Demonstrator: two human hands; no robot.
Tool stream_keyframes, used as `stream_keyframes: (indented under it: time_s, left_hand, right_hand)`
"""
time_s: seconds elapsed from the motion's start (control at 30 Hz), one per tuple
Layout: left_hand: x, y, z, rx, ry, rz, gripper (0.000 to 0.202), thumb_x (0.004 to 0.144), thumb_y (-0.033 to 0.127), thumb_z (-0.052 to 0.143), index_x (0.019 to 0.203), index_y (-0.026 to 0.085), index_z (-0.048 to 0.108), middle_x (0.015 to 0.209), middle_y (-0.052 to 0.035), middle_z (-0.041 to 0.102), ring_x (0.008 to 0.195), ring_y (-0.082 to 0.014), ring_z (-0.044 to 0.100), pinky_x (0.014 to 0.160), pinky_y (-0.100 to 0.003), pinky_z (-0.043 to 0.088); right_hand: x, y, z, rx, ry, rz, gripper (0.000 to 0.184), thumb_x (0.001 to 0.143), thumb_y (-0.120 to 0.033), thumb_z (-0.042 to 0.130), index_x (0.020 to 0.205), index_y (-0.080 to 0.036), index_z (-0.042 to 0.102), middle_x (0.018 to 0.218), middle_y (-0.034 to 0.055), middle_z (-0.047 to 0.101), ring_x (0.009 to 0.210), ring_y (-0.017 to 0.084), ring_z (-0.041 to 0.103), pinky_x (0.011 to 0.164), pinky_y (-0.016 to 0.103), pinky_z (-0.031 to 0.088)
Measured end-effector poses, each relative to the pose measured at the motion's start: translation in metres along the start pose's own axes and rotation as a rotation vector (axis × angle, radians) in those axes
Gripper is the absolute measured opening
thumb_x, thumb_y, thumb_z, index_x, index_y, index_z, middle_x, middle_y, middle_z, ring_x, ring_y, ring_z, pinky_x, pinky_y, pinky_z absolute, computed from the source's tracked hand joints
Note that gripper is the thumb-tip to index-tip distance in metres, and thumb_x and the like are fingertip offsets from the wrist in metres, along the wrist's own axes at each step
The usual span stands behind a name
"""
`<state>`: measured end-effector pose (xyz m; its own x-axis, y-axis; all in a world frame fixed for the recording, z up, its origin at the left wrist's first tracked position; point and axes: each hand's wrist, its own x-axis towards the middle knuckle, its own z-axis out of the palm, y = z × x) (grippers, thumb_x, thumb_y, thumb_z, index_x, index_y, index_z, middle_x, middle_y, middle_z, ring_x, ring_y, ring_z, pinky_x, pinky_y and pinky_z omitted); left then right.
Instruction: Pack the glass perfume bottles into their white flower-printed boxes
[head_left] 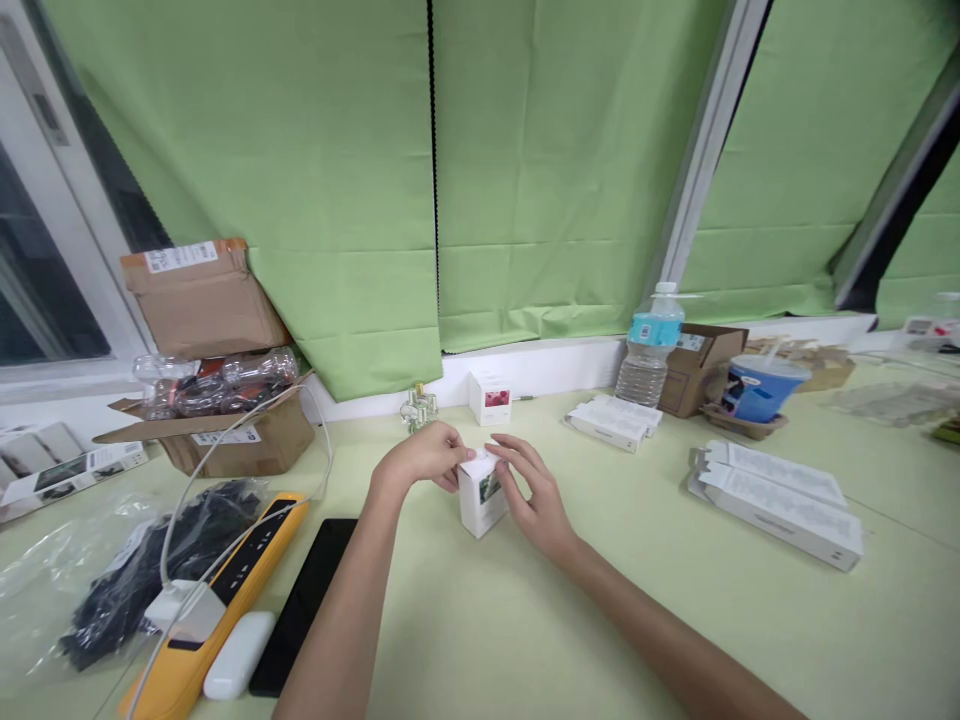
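Note:
A small white carton [480, 505] with a dark green picture on its side stands on the pale table between my hands. My left hand [429, 455] is closed at the carton's top left edge, its thumb and fingers pressed together there. From the right, my right hand [534, 492] grips the carton's upper edge, fingertips on the top and thumb by the pictured side. Behind them sits a second white carton [490, 398] with a red picture. Several small clear glass bottles [420, 406] stand just left of that one.
Flattened white boxes [776, 500] lie to the right, with others [613, 420] farther back near a water bottle [651, 345] and a blue cup [765, 388]. On the left are a yellow power strip [259, 550], a black phone [307, 600], a white case [240, 655] and an open cardboard box [247, 450].

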<state>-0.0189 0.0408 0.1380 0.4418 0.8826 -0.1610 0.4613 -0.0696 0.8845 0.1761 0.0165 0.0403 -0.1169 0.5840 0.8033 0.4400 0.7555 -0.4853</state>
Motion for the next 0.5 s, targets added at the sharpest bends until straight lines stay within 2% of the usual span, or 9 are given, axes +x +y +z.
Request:
stream_keyframes:
  time_s: [0.1, 0.23, 0.37, 0.5]
  left_hand:
    - [0.001, 0.006, 0.012, 0.01, -0.036, -0.026, 0.03, 0.082, 0.041, 0.071, 0.076, 0.016, 0.055, 0.065, -0.006, 0.069, 0.069, -0.0231, 0.073, 0.069, -0.036, 0.061]
    - [0.003, 0.009, 0.018, 0.055, -0.018, 0.007, 0.036, 0.076, 0.048, 0.074, 0.073, 0.017, 0.056, 0.067, -0.0059, 0.07, 0.07, -0.0235, 0.073, 0.069, -0.034, 0.059]
    - [0.004, 0.003, 0.01, 0.025, -0.094, 0.07, 0.044, 0.073, 0.057, 0.074, 0.079, 0.014, 0.063, 0.084, -0.0096, 0.072, 0.082, -0.0234, 0.072, 0.071, -0.032, 0.058]
    - [0.007, -0.004, 0.006, -0.006, -0.093, 0.11, 0.054, 0.07, 0.063, 0.074, 0.094, 0.015, 0.065, 0.102, -0.0114, 0.071, 0.088, -0.0238, 0.07, 0.072, -0.033, 0.057]
  right_hand:
    - [-0.001, 0.0, -0.003, -0.015, -0.023, 0.004, 0.031, 0.1, -0.031, 0.044, 0.126, -0.027, 0.061, 0.13, 0.0111, 0.057, 0.123, 0.028, 0.055, 0.104, 0.048, 0.046]
    - [-0.002, -0.006, -0.003, -0.031, -0.044, 0.012, 0.033, 0.095, -0.036, 0.055, 0.127, -0.026, 0.058, 0.132, 0.0125, 0.056, 0.122, 0.029, 0.056, 0.099, 0.046, 0.049]
    - [-0.001, -0.009, -0.001, -0.008, -0.048, 0.024, 0.031, 0.094, -0.036, 0.054, 0.123, -0.026, 0.058, 0.13, 0.012, 0.056, 0.124, 0.03, 0.054, 0.098, 0.046, 0.049]
    - [-0.001, -0.007, 0.0, 0.014, -0.043, 0.029, 0.031, 0.095, -0.035, 0.052, 0.123, -0.025, 0.058, 0.131, 0.0121, 0.055, 0.124, 0.03, 0.053, 0.099, 0.046, 0.048]
